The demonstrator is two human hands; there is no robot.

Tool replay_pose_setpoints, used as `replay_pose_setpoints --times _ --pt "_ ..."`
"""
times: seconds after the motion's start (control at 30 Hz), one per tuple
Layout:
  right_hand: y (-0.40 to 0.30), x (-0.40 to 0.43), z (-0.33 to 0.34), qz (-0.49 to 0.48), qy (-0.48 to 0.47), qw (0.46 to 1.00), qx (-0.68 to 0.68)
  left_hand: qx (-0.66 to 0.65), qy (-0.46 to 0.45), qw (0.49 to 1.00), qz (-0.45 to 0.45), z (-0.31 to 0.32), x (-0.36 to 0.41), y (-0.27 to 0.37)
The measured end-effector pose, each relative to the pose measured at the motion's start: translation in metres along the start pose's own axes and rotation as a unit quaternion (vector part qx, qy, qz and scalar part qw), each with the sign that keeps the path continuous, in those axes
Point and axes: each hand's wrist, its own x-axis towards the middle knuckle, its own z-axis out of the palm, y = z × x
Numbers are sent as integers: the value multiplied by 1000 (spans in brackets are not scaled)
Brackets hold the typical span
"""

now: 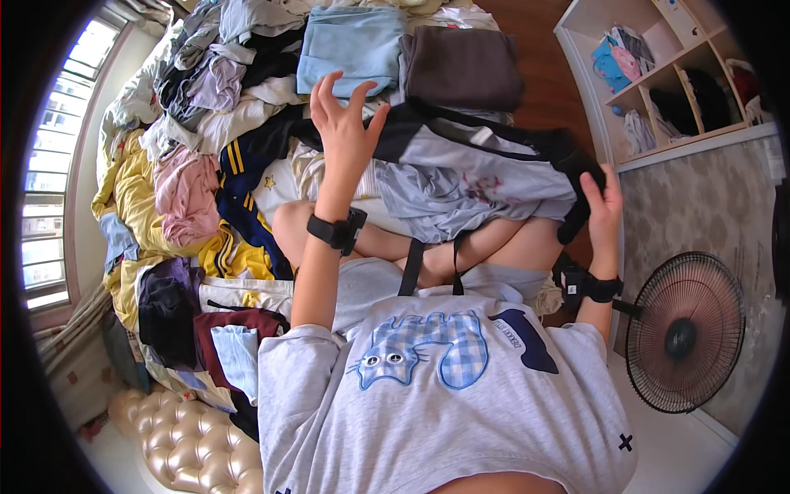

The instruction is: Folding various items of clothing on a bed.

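A grey long-sleeved shirt with black sleeves (pixel 494 157) and a blurred print lies spread over my crossed legs. My right hand (pixel 603 200) is at its right end, the thumb over the black sleeve (pixel 571 157), whose end hangs down beside my knee. My left hand (pixel 349 123) is raised with its fingers apart and holds nothing. Behind it, the other black sleeve passes toward the left. Just past my left fingertips lies a folded light blue cloth (pixel 349 46). A folded dark brown cloth (pixel 463 68) lies to its right.
Heaped clothes (pixel 210 74) cover the left and far side, with a pink garment (pixel 185 191) and a navy garment with yellow stripes (pixel 237 173). More clothes (pixel 166 315) lie beside my left arm. A fan (pixel 685 333) stands at right, below a cubby shelf (pixel 673 86).
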Motion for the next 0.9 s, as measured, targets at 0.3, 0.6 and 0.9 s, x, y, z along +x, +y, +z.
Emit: replay_pose_setpoints --times 0.3,0.6,0.9 --pt "-29 -5 -7 -56 21 989 -138 -187 -525 814 -160 112 -74 17" --pt "-49 0 -50 -101 34 970 -220 -282 -617 728 -104 35 33 -10" --pt "-138 18 -97 -294 33 955 21 -578 -275 767 -51 -150 159 2"
